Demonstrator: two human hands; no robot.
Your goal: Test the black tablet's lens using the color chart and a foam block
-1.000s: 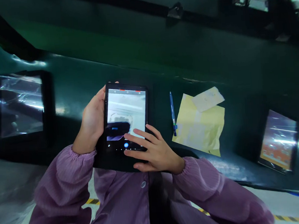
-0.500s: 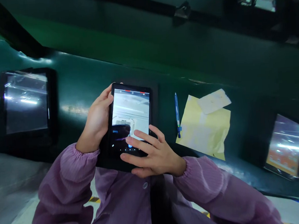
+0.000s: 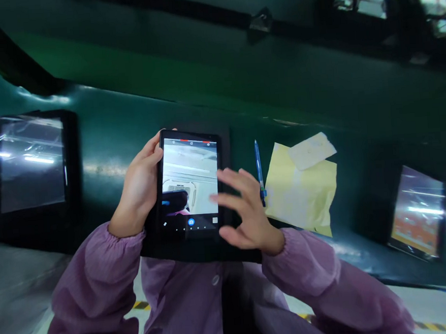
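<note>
A small black tablet (image 3: 189, 182) with a lit screen stands upright in front of me, above the dark green table (image 3: 211, 101). My left hand (image 3: 138, 190) grips its left edge, thumb on the front bezel. My right hand (image 3: 243, 211) hovers just right of the screen with its fingers spread and slightly blurred, holding nothing. Both arms wear purple sleeves.
A blue pen (image 3: 259, 172) lies right of the tablet, beside a yellow sheet (image 3: 301, 192) with a pale paper scrap (image 3: 311, 150) on it. A dark tablet in plastic film (image 3: 29, 162) lies far left, another with an orange screen (image 3: 417, 212) far right.
My right hand has lifted off the lower part of the screen and moved right, fingers spreading. The left hand keeps its hold on the tablet.
</note>
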